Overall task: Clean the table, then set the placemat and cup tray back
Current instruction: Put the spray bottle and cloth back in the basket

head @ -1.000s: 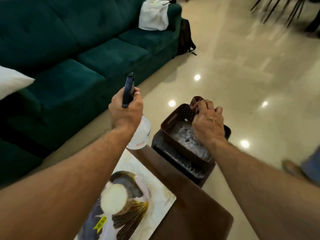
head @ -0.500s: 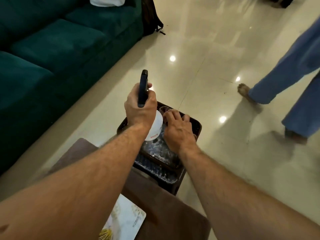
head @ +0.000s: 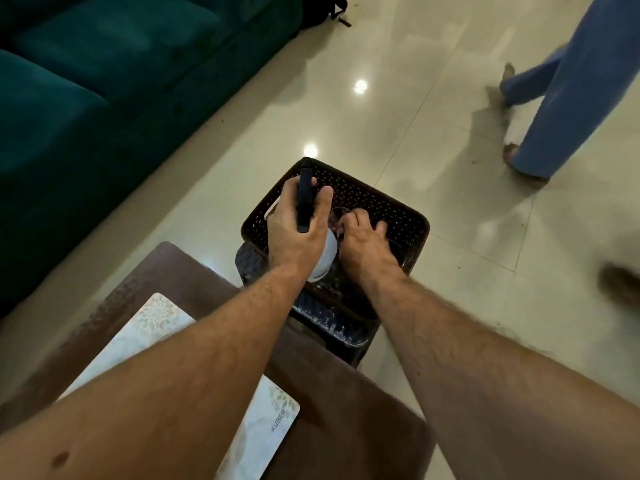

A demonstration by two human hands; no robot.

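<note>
A dark brown perforated cup tray [head: 381, 206] with glasses inside sits tilted just past the far end of the brown table [head: 346, 410]. My right hand [head: 363, 244] reaches into it and is closed on its inner edge next to a glass. My left hand [head: 298, 223] holds a white spray bottle [head: 325, 258] with a black trigger head, right over the tray's left side and touching my right hand. A white patterned placemat [head: 266, 427] lies on the table under my left forearm, partly hidden.
A dark green sofa [head: 104, 98] runs along the left. A person in blue trousers [head: 568, 98] walks on the glossy tiled floor at the right. A blurred foot [head: 620, 282] shows at the right edge. A black bag [head: 322, 8] leans by the sofa's far end.
My left hand brought the spray bottle right, up against the tray and my right hand. The view tilted down. The person in blue walked into view and farther off.
</note>
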